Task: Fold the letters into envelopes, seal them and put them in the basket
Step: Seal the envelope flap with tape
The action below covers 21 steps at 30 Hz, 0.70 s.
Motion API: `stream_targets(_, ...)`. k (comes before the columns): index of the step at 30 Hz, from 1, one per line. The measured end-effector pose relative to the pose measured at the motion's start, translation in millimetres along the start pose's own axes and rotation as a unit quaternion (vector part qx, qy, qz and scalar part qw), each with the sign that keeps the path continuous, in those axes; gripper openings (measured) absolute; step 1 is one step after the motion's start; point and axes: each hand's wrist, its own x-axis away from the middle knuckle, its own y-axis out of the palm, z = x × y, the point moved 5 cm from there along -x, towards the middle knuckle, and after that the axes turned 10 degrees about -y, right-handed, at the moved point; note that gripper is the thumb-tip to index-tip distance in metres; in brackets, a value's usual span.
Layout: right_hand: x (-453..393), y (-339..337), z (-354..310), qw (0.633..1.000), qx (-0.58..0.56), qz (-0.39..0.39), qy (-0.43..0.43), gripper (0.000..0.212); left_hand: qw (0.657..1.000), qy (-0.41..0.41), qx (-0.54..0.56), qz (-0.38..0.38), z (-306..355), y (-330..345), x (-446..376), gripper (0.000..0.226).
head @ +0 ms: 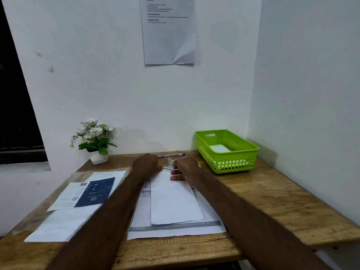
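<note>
A white envelope (173, 201) lies lengthwise on a printed letter sheet (175, 229) in the middle of the wooden desk (272, 207). My left hand (146, 164) rests at the envelope's far left corner, its fingers hidden behind the back of the hand. My right hand (184, 168) is at the far right corner; thumb and forefinger pinch a small greenish strip (170, 162) held just above the envelope, while the lower fingers lie on the paper. The green basket (249, 151) stands at the back right with a white envelope (220, 148) inside.
At the left lies a clear sleeve of white envelopes (58, 225) with a blue-printed letter (93, 191) on top. A blue pen (171, 155) lies by the back wall, and a potted white flower (94, 141) stands at the back left. Walls close in the back and right.
</note>
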Motion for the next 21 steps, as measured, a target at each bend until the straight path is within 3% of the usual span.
stream_targets(11,2,-4,9,1.000,0.004,0.008,0.025,0.010,0.999,-0.038,0.006,-0.035,4,5,5,0.061)
stream_targets(18,2,0,7,0.999,-0.011,0.021,0.030,0.026,0.992,-0.020,0.072,-0.104,6,6,5,0.054)
stream_targets(21,3,-2,8,0.999,-0.022,0.025,0.028,0.027,0.986,0.003,0.121,-0.110,16,5,6,0.040)
